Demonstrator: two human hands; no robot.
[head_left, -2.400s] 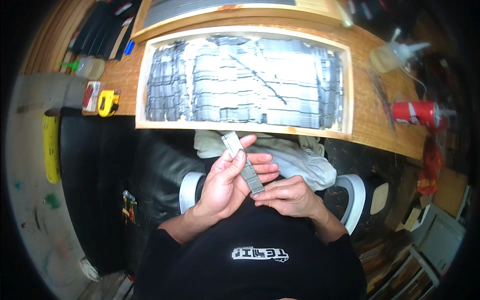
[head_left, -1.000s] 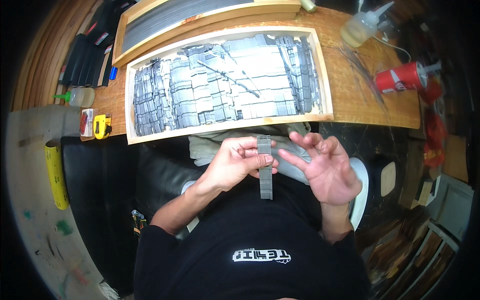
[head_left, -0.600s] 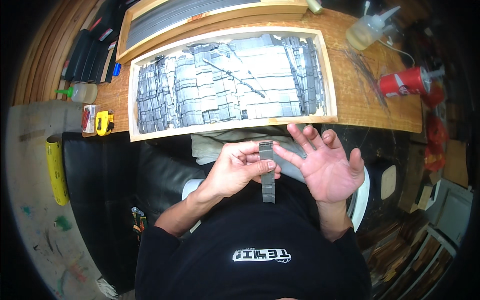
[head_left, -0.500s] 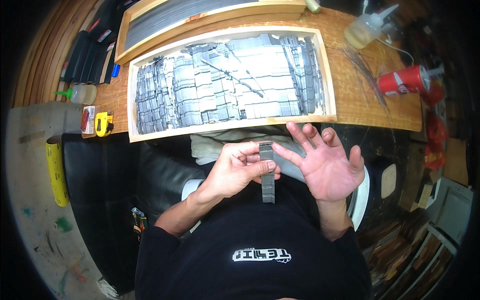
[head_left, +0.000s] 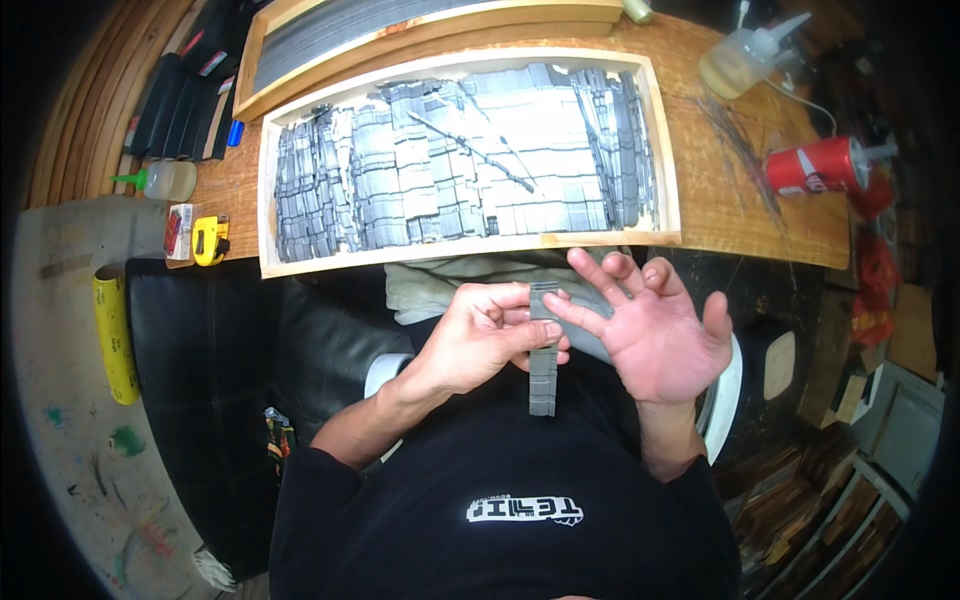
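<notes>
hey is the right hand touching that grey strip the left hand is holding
Touching. In the head view the right hand, palm open, lays its index fingertip against the grey strip, which the left hand grips.

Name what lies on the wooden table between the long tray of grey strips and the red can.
In the head view, a loose bundle of thin dark wires lies on bare table between the tray and the red can.

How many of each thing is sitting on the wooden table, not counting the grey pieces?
Wooden trays: 2
Squeeze bottles: 2
Red cans: 1
Yellow tape measures: 1
Total: 6
</notes>
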